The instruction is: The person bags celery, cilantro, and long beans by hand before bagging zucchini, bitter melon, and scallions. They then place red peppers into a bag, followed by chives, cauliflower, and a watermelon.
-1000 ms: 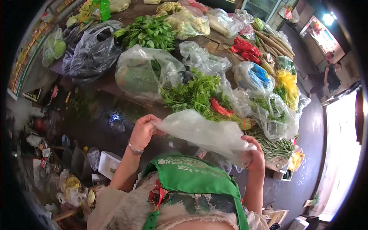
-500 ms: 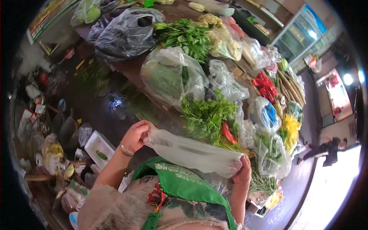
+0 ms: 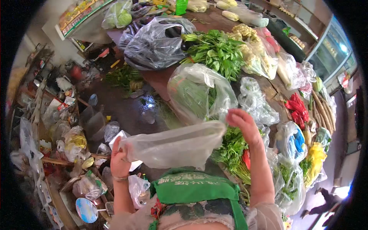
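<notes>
A translucent white plastic bag (image 3: 174, 147) stretches out in front of my green apron (image 3: 197, 188). Its left end is gripped in my left hand (image 3: 120, 161), thumb pointing up. At the other end, my right hand (image 3: 246, 128) has its fingers bent together against the bag's upper corner; the exact contact is slightly blurred. Just beyond the bag lie leafy green herbs (image 3: 234, 147) and a clear bag of greens (image 3: 195, 94). A red band (image 3: 246, 158) shows among the herbs, below my right forearm.
The vegetable table holds a bag of eggplants (image 3: 157, 44), leafy greens (image 3: 218, 50), a bag of cauliflower (image 3: 255, 57), a red bag (image 3: 297, 109) and a yellow bag (image 3: 316, 157). Clutter and crumpled bags (image 3: 76, 142) fill the left side, with a round fan (image 3: 87, 210) below.
My view has turned, shifting the table rightward. The bag has swung up on its right side, as my right hand rose from low beside the apron to over the herbs. My left hand is lower.
</notes>
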`<state>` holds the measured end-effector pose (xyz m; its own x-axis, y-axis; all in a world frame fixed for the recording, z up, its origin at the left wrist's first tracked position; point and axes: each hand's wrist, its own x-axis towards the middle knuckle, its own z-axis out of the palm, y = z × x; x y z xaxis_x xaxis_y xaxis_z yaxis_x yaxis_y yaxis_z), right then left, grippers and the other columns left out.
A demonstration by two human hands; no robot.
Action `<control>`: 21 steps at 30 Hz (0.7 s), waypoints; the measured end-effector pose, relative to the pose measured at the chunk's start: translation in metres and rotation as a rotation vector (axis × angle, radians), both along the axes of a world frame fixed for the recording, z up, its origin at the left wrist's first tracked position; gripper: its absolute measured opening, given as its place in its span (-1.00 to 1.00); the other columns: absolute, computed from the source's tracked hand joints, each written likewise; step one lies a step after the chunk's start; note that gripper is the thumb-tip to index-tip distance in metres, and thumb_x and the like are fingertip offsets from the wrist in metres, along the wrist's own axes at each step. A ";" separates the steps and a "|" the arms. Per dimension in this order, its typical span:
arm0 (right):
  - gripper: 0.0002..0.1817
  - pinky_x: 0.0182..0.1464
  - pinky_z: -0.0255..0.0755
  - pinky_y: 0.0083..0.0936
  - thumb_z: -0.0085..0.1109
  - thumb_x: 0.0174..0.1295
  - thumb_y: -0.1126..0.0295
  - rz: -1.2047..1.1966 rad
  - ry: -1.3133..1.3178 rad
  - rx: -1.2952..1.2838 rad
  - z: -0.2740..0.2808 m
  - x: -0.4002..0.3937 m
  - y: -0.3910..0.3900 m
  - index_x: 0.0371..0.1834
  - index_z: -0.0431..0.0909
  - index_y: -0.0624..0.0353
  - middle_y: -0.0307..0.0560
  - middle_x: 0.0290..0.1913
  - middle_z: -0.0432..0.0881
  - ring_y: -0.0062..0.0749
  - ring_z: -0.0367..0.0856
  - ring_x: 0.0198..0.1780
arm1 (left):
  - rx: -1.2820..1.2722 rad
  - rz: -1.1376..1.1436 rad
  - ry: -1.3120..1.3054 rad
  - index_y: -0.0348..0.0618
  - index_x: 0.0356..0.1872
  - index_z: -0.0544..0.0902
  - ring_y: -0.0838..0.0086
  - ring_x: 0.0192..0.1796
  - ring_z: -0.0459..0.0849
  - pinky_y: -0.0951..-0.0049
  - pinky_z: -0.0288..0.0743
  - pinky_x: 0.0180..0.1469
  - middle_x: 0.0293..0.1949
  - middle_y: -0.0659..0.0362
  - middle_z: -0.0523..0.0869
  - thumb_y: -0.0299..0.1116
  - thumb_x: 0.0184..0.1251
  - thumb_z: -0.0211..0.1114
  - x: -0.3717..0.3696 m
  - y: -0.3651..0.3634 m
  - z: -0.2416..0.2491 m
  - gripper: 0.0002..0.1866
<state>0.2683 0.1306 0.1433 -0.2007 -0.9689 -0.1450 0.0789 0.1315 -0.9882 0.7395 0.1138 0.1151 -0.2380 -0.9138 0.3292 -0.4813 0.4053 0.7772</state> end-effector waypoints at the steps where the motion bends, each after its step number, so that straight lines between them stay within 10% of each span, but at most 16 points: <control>1: -0.69 -0.04 0.42 -0.55 0.10 0.33 0.34 0.029 -0.080 -0.033 -0.008 -0.004 -0.022 0.04 0.51 0.29 -0.18 -0.09 0.60 -0.47 0.54 -0.10 | 0.205 0.033 0.577 -0.18 0.23 0.45 0.17 0.17 0.58 0.30 0.49 0.21 0.27 -0.05 0.47 -0.66 0.07 0.07 0.002 0.002 0.006 -0.41; 2: -0.69 -0.04 0.42 -0.55 0.10 0.33 0.34 0.041 -0.084 -0.032 -0.015 -0.006 -0.044 0.04 0.51 0.29 -0.18 -0.09 0.60 -0.47 0.54 -0.10 | 0.403 0.066 1.158 -0.16 0.34 0.37 0.18 0.19 0.57 0.28 0.47 0.24 0.27 -0.04 0.47 -0.67 0.01 0.04 0.003 0.004 0.012 -0.30; 7: -0.48 -0.02 0.42 -0.46 0.13 0.25 0.30 0.098 -0.024 0.025 -0.087 -0.003 -0.153 0.24 0.40 0.31 -0.11 -0.05 0.61 -0.43 0.55 -0.10 | 0.298 0.349 0.911 -0.26 0.27 0.44 0.41 0.01 0.63 0.41 0.55 -0.03 0.00 0.11 0.65 -0.70 0.00 -0.06 0.015 0.015 0.020 -0.34; 11: -0.76 -0.11 0.45 -0.39 0.11 0.20 0.33 0.155 0.216 0.010 -0.086 0.083 -0.180 -0.20 0.60 0.28 -0.01 -0.27 0.65 -0.42 0.57 -0.19 | 0.462 0.345 0.813 -0.23 0.23 0.46 0.55 -0.22 0.60 0.63 0.50 -0.33 -0.08 0.15 0.65 -0.65 0.08 -0.02 0.003 0.005 0.018 -0.42; 14: -0.62 0.30 0.28 -0.38 0.15 0.24 0.41 0.894 0.370 -0.266 -0.030 0.130 -0.155 0.15 0.53 0.09 -0.07 0.11 0.58 -0.41 0.44 0.21 | 0.558 0.253 0.669 -0.20 0.22 0.47 0.62 -0.32 0.56 0.66 0.42 -0.40 -0.11 0.16 0.65 -0.61 0.15 0.02 -0.013 -0.029 0.000 -0.47; 18: -0.67 0.16 0.40 -0.43 0.16 0.17 0.47 0.397 0.594 -0.065 -0.063 0.105 -0.182 0.03 0.55 0.23 0.00 0.01 0.63 -0.35 0.55 0.08 | 0.678 0.134 0.588 -0.18 0.23 0.48 0.67 -0.41 0.52 0.67 0.36 -0.45 -0.21 0.20 0.66 -0.56 0.21 0.07 -0.032 -0.081 -0.003 -0.51; 20: -0.68 -0.02 0.45 -0.36 0.15 0.05 0.50 -0.006 0.630 -0.358 -0.071 0.091 -0.189 -0.07 0.58 0.23 0.01 -0.21 0.65 -0.21 0.59 -0.08 | 0.752 0.050 0.471 -0.17 0.22 0.49 0.69 -0.48 0.49 0.68 0.33 -0.49 -0.31 0.26 0.67 -0.53 0.23 0.12 -0.035 -0.111 -0.008 -0.53; 21: -0.61 0.10 0.39 -0.25 0.16 0.06 0.38 0.057 0.823 -0.191 -0.079 0.086 -0.200 0.01 0.57 0.12 0.03 -0.03 0.59 -0.12 0.53 0.06 | 0.745 -0.016 0.436 -0.17 0.23 0.48 0.72 -0.50 0.46 0.68 0.31 -0.52 -0.38 0.32 0.63 -0.47 0.25 0.19 -0.037 -0.125 -0.010 -0.53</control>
<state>0.3544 -0.0693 0.0641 -0.1207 -0.9737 0.1933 -0.6772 -0.0616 -0.7332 0.7025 -0.0116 0.1054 -0.2446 -0.9253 -0.2899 -0.0765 -0.2796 0.9571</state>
